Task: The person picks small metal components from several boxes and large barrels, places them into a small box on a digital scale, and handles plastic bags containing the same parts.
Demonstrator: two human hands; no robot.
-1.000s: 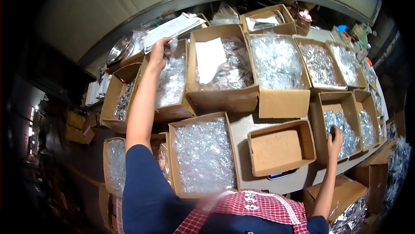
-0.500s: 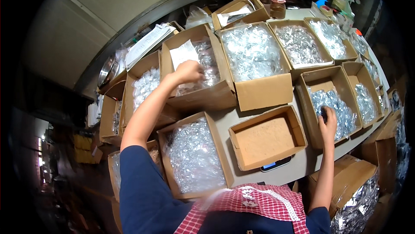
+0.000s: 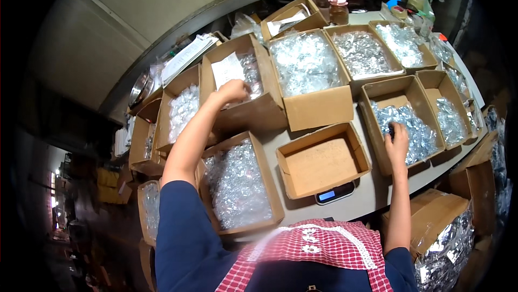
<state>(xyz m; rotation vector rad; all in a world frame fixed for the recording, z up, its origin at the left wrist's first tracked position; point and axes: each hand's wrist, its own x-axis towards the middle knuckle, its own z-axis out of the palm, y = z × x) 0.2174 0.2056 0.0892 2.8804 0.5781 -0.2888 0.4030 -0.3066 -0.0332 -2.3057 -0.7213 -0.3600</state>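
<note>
Your left hand (image 3: pixel 233 91) is curled in the rear carton (image 3: pixel 253 114) beside a white slip (image 3: pixel 227 70); whether its fingers grip a clear packet, you cannot tell. Your right hand (image 3: pixel 396 145) presses into the shiny packets (image 3: pixel 413 130), fingers narrow. Grab cleanly, then lift straight toward the 1 empty box (image 3: pixel 322 160) on the scale (image 3: pixel 334 193).

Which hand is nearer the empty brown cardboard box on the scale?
Right. The right hand hovers just beside the empty brown cardboard box; the left hand is farther, up-left.

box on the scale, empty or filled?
Empty. The open cardboard box on the scale shows only its bare brown bottom; neighbouring boxes hold clear packets.
</note>
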